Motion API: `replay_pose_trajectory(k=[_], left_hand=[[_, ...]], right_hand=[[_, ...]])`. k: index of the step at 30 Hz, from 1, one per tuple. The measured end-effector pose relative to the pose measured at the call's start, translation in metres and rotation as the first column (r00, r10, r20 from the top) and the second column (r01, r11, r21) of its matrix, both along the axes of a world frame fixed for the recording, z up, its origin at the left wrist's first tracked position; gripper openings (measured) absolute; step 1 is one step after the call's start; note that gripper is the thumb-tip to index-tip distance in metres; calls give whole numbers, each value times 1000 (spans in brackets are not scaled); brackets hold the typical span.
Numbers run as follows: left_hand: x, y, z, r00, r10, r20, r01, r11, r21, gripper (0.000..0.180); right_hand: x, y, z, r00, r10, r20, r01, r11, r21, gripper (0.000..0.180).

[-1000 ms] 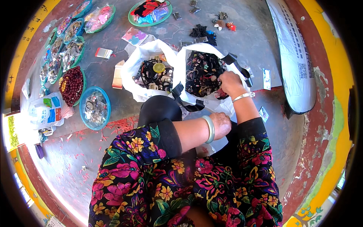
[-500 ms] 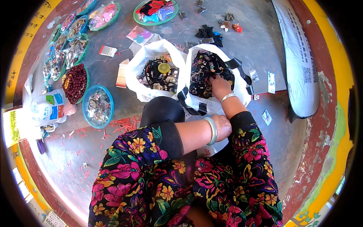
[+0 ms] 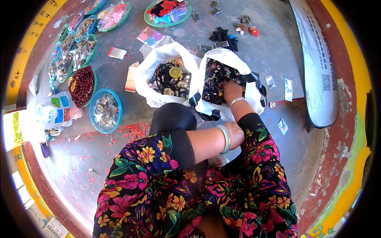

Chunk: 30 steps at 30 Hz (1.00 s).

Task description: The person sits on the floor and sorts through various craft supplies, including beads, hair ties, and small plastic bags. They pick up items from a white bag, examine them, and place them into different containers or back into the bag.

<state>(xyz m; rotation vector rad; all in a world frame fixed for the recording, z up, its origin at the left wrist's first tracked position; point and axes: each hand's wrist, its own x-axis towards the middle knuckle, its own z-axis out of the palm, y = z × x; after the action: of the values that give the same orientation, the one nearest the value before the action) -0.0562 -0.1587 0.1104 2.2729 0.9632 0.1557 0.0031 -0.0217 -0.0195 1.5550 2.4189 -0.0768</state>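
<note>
My right hand (image 3: 233, 92), with a silver bangle (image 3: 237, 100) on its wrist, reaches into the right white bag (image 3: 251, 97). Its fingers curl down against a tangle of black corded trinkets (image 3: 214, 81); their tips are sunk in the pile, and what they grip cannot be made out. My left hand (image 3: 235, 134), below a pale green bangle (image 3: 226, 139), rests across by my right forearm, its fingers hidden. Beside the right bag stands the left white bag (image 3: 145, 89), full of mixed small trinkets, with a round yellow-green lemon-slice piece (image 3: 175, 72) on top.
To the left are a blue basket (image 3: 120, 113) of small packets, dark red beads (image 3: 82, 85) and several more filled baskets. Farther off lie a green basket (image 3: 189, 16) and black cords (image 3: 223, 36). A long silver-white wrapped object (image 3: 319, 79) lies on the right.
My right hand has shifted slightly nearer within the right bag, its fingertips now less visible. The whole view has slid a little; my left hand keeps its place by the right forearm.
</note>
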Motion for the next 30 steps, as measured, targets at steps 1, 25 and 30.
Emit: replay_pose_trajectory(k=[1, 25, 30], left_hand=[[-2, 1, 1, 1000, -12, -7, 12, 1000, -15, 13], [-6, 9, 17, 991, -111, -80, 110, 994, -12, 16], [-3, 8, 12, 990, -117, -74, 116, 993, -13, 15]], right_hand=[[-2, 0, 2, 1000, 14, 0, -14, 999, -43, 20], [37, 24, 149, 597, -404, -693, -28, 853, -521, 52], [27, 13, 157, 651, -182, -737, -40, 961, -273, 61]])
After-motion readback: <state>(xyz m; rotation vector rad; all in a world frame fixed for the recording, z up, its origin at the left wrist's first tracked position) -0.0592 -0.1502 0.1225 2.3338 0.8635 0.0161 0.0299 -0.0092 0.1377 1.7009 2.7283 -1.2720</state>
